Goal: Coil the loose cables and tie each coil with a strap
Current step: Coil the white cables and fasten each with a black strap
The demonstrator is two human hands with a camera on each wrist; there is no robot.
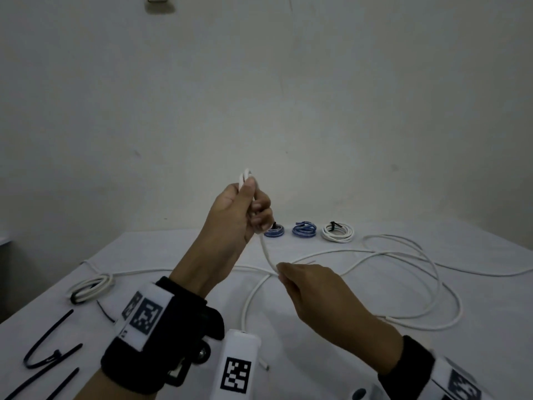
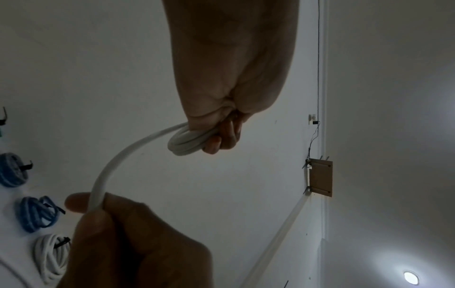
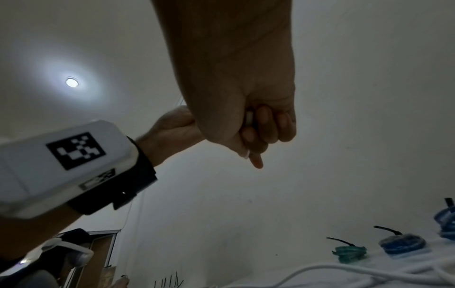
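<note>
A white-covered table [image 1: 178, 249] stands against a plain pale wall [image 1: 288, 96] in a dim room, with a round ceiling light [image 3: 71, 82] glowing overhead. Along the table's far edge sit two blue coils [image 1: 304, 228] and a tied white coil [image 1: 338, 232]; black straps [image 1: 47, 346] lie at the near left, beside another small white bundle [image 1: 90, 287].

The left hand [image 1: 239, 215] is raised above the table, its fingers [image 2: 221, 140] curled tight round a few small loops of the white cable [image 1: 266, 252] (the loops poke out above and below the fist). From there the cable drops in a short curve to the right hand [image 1: 314, 290], lower and nearer, whose thumb and fingers [image 2: 74, 202] pinch it together. Past that pinch the rest of the cable sprawls in wide loose loops over the table's right side.
</note>
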